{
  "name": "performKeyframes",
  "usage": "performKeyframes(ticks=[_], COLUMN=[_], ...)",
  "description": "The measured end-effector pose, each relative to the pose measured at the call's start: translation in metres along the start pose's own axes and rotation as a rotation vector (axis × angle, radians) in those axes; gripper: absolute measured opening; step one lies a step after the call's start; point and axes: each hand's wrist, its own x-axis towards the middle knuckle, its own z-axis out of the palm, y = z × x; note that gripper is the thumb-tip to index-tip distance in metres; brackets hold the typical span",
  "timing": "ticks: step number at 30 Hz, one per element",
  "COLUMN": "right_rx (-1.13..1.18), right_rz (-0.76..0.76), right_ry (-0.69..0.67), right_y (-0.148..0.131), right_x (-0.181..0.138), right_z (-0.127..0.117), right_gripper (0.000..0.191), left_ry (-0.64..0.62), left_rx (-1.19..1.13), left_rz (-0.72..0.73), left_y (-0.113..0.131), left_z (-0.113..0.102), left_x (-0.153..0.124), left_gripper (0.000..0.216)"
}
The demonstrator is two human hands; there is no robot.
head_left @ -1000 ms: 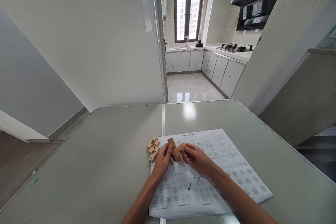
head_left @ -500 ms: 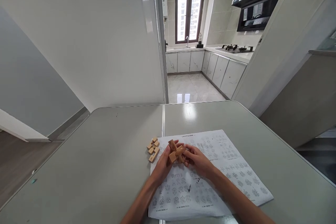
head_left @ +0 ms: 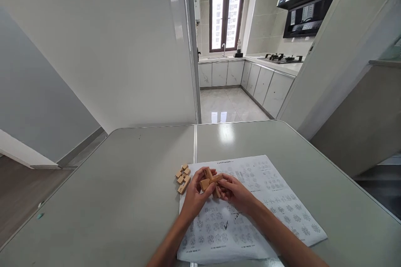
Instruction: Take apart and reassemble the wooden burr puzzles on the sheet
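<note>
— How far along is it?

— Part way, I'd judge. My left grip and my right grip are both closed around one small cluster of pale wooden notched bars, and it sits between them, lifted a little off the white printed sheet of diagrams.

— So some bars are already joined?

— Yes. A few of them cross one another at angles and hold together as one piece. I cannot tell how many, because my fingers cover the near side.

— Which hand carries it?

— Both do. The fingertips of the left grip pinch the cluster's left end, and the right grip wraps the right and lower side. Neither hand is spread wide.

— And what is not in yet?

— A little group of loose pale wooden blocks lies on the grey-green worktop. It is just left of my left grip, off the sheet's far left corner, and neither hand touches it. Those blocks are apart from the cluster, so by my reckoning the shape is unfinished.

— Does the sheet help?

— It lies flat under and to the right of both grips, but its diagrams are too small to read.
</note>
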Motion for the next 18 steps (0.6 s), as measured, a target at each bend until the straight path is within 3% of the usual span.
performKeyframes(ticks=[7,12,18], right_rx=[0.052,0.199,0.29], right_rz=[0.002,-0.098,-0.231], right_ry=[-0.03,0.107,0.306], right_y=[0.005,0.003,-0.006], right_x=[0.003,0.008,0.015], right_z=[-0.001,-0.009,-0.028], right_gripper=[0.028,0.02,0.022], left_ry=[0.011,0.07,0.097], left_rx=[0.01,0.033,0.11], left_rz=[-0.002,-0.011,0.032], left_y=[-0.009,-0.021,-0.021], left_z=[-0.005,-0.003,0.0], left_x=[0.003,0.006,0.006], left_gripper=[0.057,0.076,0.053])
